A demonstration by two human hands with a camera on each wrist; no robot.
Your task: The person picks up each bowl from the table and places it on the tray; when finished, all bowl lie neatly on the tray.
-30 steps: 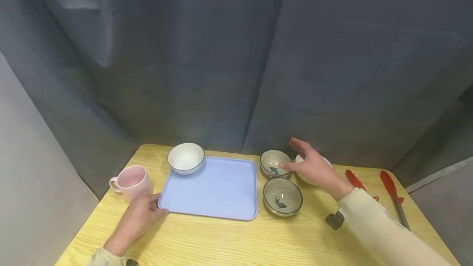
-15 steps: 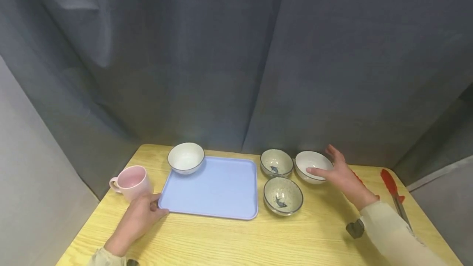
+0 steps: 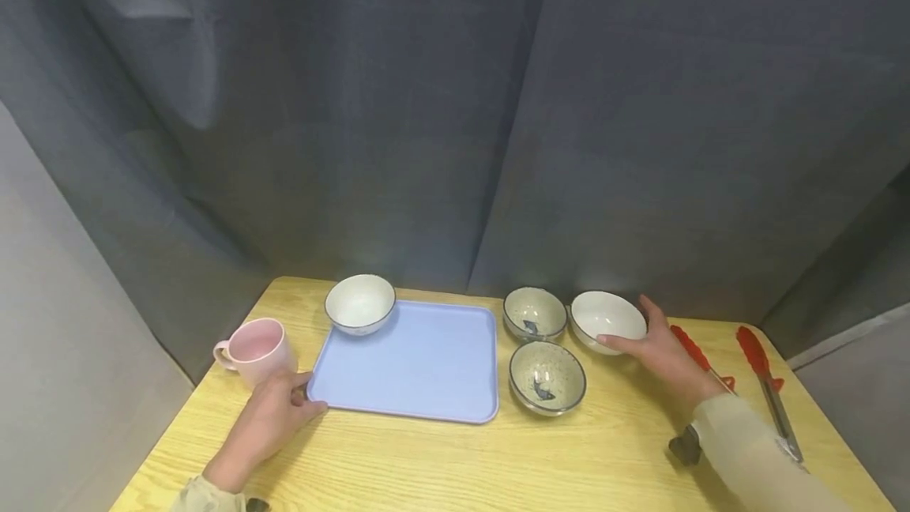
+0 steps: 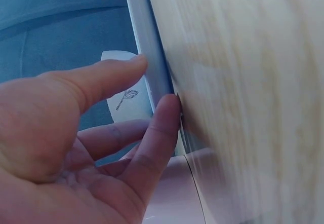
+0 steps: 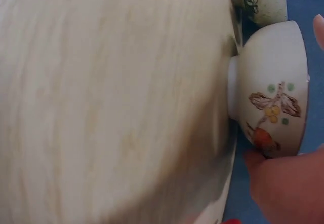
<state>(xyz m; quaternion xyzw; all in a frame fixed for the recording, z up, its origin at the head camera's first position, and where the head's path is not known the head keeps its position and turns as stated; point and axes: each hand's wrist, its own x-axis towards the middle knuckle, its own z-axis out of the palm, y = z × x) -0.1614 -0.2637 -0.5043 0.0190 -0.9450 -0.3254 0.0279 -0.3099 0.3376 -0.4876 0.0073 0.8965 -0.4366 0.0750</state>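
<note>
My left hand (image 3: 268, 415) grips the near left corner of a light blue tray (image 3: 426, 374), thumb at its front edge and fingers at its left edge. In the left wrist view, the thumb and a fingertip lie against the tray's side (image 4: 154, 57). At the back right, my right hand (image 3: 666, 355) holds a white bowl (image 3: 604, 313), its thumb at the near rim and the other fingers round the right side. The bowl's fruit-and-leaf pattern (image 5: 276, 107) shows in the right wrist view. Left of it sit two speckled bowls, one behind (image 3: 535, 306) and one in front (image 3: 547, 374).
A second white bowl (image 3: 359, 303) rests over the tray's back left corner. A pink mug (image 3: 259, 350) stands left of the tray. Two red-tipped tongs lie at the right, one (image 3: 690, 346) partly behind the right arm, the other (image 3: 764, 374) farther out. A dark curtain (image 3: 455, 117) hangs behind.
My right hand has moved rightward from over the back speckled bowl and the white bowl, then closed in on the white bowl's right side. The left hand stays at the tray corner.
</note>
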